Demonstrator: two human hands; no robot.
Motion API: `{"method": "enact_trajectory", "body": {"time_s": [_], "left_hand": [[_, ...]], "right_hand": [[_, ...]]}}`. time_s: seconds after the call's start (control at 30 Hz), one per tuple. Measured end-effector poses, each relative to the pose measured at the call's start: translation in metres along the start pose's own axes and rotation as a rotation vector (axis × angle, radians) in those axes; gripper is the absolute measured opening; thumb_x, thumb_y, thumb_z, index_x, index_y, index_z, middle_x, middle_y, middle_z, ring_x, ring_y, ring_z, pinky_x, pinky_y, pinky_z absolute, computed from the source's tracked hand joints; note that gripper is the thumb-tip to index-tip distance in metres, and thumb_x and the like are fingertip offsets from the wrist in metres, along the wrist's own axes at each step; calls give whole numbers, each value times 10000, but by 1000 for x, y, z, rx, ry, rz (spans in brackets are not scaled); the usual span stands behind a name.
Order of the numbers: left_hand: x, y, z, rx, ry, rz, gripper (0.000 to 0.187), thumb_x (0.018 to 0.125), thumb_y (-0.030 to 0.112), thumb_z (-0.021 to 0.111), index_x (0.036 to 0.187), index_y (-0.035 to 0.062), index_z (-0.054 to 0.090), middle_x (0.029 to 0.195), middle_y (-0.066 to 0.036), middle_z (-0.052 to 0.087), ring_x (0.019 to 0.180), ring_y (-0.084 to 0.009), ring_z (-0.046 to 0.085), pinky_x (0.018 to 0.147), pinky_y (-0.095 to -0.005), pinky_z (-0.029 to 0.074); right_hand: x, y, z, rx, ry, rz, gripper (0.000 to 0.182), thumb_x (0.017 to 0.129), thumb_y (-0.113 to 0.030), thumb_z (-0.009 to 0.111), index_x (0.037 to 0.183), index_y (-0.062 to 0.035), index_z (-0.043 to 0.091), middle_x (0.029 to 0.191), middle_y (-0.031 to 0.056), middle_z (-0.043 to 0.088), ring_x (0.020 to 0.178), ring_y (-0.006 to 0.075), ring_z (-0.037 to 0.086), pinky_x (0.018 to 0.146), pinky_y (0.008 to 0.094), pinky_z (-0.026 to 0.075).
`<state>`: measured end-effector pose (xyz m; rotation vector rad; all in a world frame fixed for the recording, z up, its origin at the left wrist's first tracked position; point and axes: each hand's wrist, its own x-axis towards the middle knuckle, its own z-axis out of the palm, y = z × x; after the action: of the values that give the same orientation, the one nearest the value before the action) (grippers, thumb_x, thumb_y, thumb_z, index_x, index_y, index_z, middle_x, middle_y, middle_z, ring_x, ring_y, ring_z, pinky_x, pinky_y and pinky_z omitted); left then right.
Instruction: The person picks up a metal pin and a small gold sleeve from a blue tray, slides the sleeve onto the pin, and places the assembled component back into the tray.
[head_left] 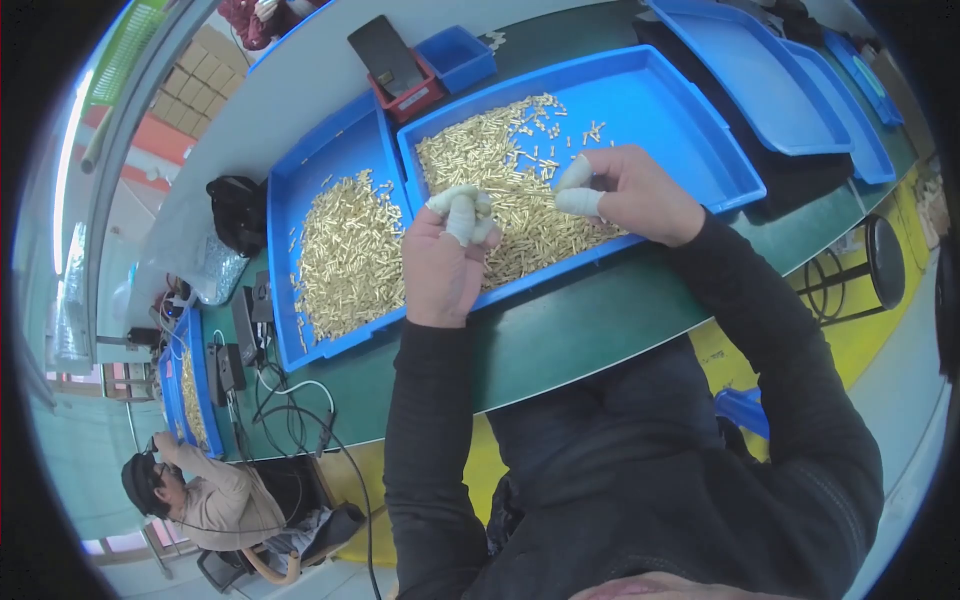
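Note:
My left hand [450, 250] is over the near left part of the larger blue tray [650, 95]. Its fingers wear pale finger covers and are pressed together; whatever they hold is too small to make out. To its right, my right hand [630, 190] is above the tray's near edge, thumb and covered fingertips curved toward each other, with a gap between them and no piece visible there. Small brass-coloured pieces [520, 235] lie heaped in the tray beneath both hands. A second blue tray [285, 240] at the left holds another heap of brass pieces [350, 255].
Behind the trays are a red bin [412, 100] with a dark object [385, 55] and a small blue bin [455, 58]. Blue trays [750, 70] stand at the right. Cables [290, 405] hang at the left. A person [215, 495] sits at the lower left.

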<state>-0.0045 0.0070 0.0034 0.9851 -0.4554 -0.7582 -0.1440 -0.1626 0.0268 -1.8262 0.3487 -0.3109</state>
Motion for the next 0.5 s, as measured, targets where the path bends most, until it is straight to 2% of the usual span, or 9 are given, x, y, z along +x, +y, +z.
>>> {"method": "enact_trajectory", "body": {"time_s": [0.1,0.2,0.4,0.5], "left_hand": [[0,-3,-2,8,62,17,129,960,145,575,914,33,620,875,-75,588,729,-134,485,552,-248,389],[-1,-1,-1,-4,44,5,137,961,162,578,879,55,603,869,-80,584,670,-120,447,566,-243,384],[-1,-2,0,11,84,-4,159,965,182,577,897,41,605,873,-90,607,665,-119,466,567,-243,389],[-1,-1,2,9,88,4,172,963,188,581,861,51,595,848,-84,604,606,-102,432,559,-240,372]], "right_hand": [[0,3,2,17,-41,-3,101,848,-86,677,751,-91,650,766,16,629,701,112,546,652,259,444],[2,7,4,-15,-52,-65,88,843,-90,710,765,-94,668,781,26,635,707,127,565,648,272,460],[2,7,2,-44,-60,-5,57,844,-95,705,789,-83,695,798,43,658,735,140,593,667,285,492],[0,3,2,14,-47,3,69,839,-88,702,772,-78,687,765,34,642,662,118,563,581,254,459]]}}
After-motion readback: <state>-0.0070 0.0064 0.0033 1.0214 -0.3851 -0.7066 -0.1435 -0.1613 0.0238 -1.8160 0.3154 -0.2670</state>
